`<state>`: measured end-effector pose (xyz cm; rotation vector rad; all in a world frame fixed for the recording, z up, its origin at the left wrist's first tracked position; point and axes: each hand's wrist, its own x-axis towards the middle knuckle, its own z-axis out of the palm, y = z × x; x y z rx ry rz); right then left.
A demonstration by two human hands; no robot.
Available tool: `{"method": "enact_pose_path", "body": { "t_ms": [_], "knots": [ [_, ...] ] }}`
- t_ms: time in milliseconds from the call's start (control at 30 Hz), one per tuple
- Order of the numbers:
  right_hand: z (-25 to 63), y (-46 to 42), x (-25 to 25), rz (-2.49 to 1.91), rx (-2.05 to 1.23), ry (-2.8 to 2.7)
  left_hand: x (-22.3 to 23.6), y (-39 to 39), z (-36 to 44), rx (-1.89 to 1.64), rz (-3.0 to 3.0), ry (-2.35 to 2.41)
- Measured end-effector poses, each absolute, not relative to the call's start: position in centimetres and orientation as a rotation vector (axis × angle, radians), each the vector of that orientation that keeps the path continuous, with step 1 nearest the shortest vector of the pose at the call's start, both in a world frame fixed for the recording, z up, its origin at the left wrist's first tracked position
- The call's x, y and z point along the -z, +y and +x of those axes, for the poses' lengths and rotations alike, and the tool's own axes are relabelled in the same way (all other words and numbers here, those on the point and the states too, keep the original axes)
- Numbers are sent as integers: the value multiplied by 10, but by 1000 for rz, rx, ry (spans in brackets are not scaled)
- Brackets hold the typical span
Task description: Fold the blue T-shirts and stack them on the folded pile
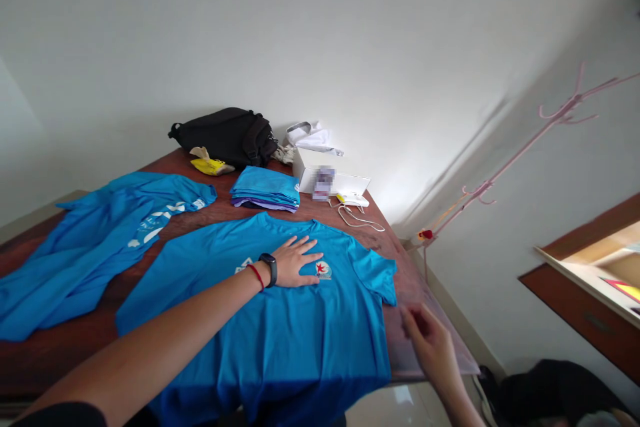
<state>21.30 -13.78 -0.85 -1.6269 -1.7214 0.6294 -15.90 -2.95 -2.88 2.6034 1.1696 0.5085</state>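
A blue T-shirt (300, 340) is spread out on the table, collar toward the back, its lower part hanging over the front edge. My left hand (295, 263) lies flat on its chest with fingers spread, between a white print and a round logo with a red star (323, 269). Just off the right sleeve (377, 273), my right hand (431, 340) hovers with fingers curled in, slightly blurred; nothing shows in them. To the left rests a second blue shirt (100, 240), rumpled, with white lettering. Behind the collar is a stack of folded shirts (265, 187).
The wooden table (45, 353) holds a black bag (220, 137), a yellow packet (210, 165), a white box (313, 163) and a white cable (363, 221) at the back. A pink coat stand (520, 147) leans at the right, near a wooden drawer (585, 313).
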Motion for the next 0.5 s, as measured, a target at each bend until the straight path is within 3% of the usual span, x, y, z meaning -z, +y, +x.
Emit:
{"method": "enact_pose_path", "body": {
  "t_ms": [200, 500],
  "knots": [
    [182, -235, 74, -1678, -1121, -1549, 25, -30, -157, -430, 2604, 1198],
    [154, -234, 140, -1742, -1111, -1234, 28, -27, -159, -469, 2611, 1168]
  ]
}}
